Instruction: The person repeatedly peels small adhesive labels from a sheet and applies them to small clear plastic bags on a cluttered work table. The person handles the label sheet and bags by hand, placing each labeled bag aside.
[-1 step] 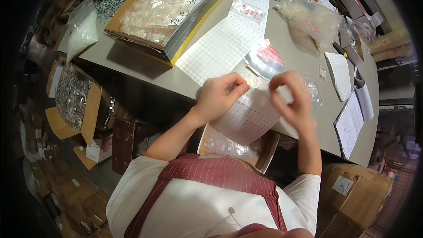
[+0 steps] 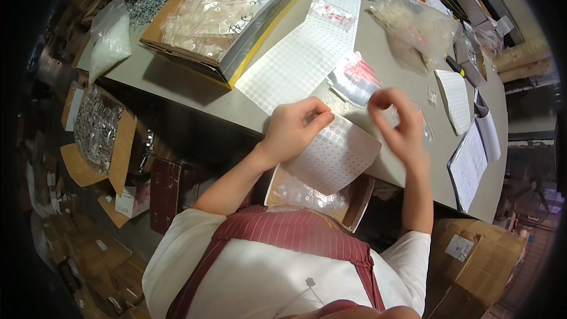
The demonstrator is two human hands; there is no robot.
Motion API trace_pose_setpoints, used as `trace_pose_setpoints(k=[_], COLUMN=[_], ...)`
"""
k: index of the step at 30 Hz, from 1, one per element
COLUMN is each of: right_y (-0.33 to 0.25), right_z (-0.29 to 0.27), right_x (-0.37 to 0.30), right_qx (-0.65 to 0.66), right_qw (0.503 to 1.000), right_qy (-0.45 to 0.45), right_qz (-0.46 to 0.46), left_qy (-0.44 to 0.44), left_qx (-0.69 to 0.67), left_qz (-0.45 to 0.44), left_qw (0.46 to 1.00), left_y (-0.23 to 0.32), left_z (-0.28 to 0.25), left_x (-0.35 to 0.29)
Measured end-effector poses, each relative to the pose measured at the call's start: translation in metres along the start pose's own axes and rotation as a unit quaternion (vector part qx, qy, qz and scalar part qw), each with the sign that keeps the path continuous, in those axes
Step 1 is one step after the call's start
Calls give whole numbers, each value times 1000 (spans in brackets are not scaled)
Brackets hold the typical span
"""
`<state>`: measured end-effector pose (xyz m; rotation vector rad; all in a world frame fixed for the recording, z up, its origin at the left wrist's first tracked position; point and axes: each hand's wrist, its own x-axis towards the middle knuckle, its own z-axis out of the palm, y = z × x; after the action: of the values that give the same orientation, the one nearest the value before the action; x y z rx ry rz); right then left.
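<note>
1. Here, a white sheet [image 2: 348, 156] patterned with rows of small round marks tilts at the center of the frame, crossing the near edge of the gray worktop [image 2: 437, 168].

2. The sheet lies to the lower right of the left hand [image 2: 298, 130], which is clearly the nearer one, touching it; the right hand [image 2: 403, 125] stands off its upper-right corner, just beside but apart.

3. Its longer side appears to slant from right of center toward the lower middle of the frame, though the left hand covers one edge, leaving that uncertain.

4. Thumb and forefinger meet on the left, pinching the sheet by its top corner.

5. On the right, the fingers curl loosely, slightly blurred; from here, one cannot tell whether anything sits between the fingertips.

6. Below the sheet, an open box [image 2: 365, 204] holds clear packets [image 2: 307, 197]; above, red-striped clear bags [image 2: 359, 80] rest on the worktop.
</note>
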<state>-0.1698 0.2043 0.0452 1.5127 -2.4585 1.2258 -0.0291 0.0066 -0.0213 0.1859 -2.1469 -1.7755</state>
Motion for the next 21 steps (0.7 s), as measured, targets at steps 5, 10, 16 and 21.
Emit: trace_pose_setpoints(k=[5,10,16,21], right_y=[55,77,105,103], right_z=[-21,-7,-35,-52], right_x=[16,12,1,-5], right_qx=[-30,-109,-98,-119], right_qw=[976,977,941,944], right_qy=[-80,-87,-64,-33], right_qz=[201,162,317,305], left_qy=[7,9,26,16], left_qx=[8,10,4,21], left_qz=[4,-3,2,10], left_qw=[1000,1000,1000,1000], left_y=[3,5,3,2], left_z=[2,1,3,2], left_x=[1,2,-1,1])
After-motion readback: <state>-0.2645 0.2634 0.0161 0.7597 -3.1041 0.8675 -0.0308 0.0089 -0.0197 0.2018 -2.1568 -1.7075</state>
